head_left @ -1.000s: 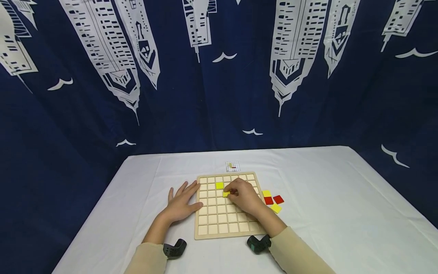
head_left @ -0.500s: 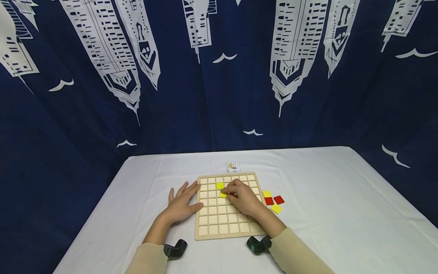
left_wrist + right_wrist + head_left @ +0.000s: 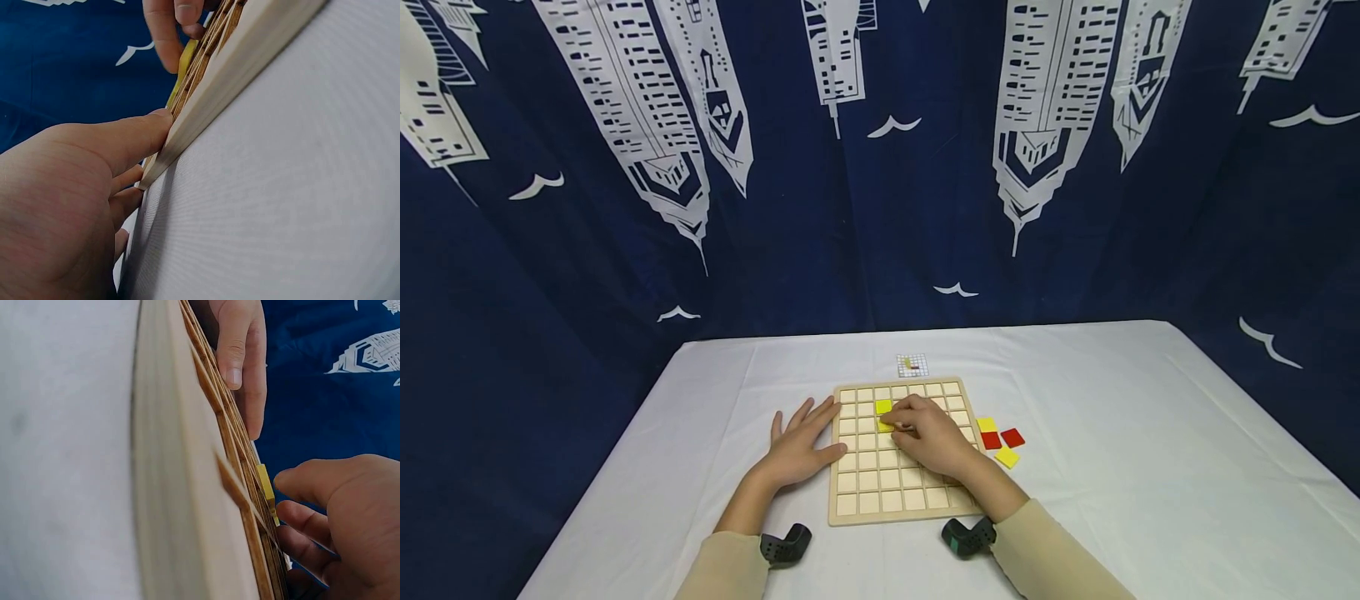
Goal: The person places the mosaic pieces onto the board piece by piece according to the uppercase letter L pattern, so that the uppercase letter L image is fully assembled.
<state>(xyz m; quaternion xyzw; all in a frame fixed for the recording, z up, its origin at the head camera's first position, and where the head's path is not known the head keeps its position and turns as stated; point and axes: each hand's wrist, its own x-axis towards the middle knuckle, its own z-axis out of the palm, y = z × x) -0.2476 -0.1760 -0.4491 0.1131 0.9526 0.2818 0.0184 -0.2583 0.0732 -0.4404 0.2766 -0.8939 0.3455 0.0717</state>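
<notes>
Yellow square tile is on the pale wooden grid board, just on the near side of another yellow square tile. Right hand has its fingertips at it, though I can't tell if it's pinching or just touching. Left hand is spread out, fingers apart, resting on the board's left edge. Two more yellow tiles and two red square tiles lie just right of the board on the white surface.

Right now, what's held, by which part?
Cannot tell: right hand touches a yellow tile, perhaps pinching, perhaps pressing; left hand rests on the board's edge.
</notes>
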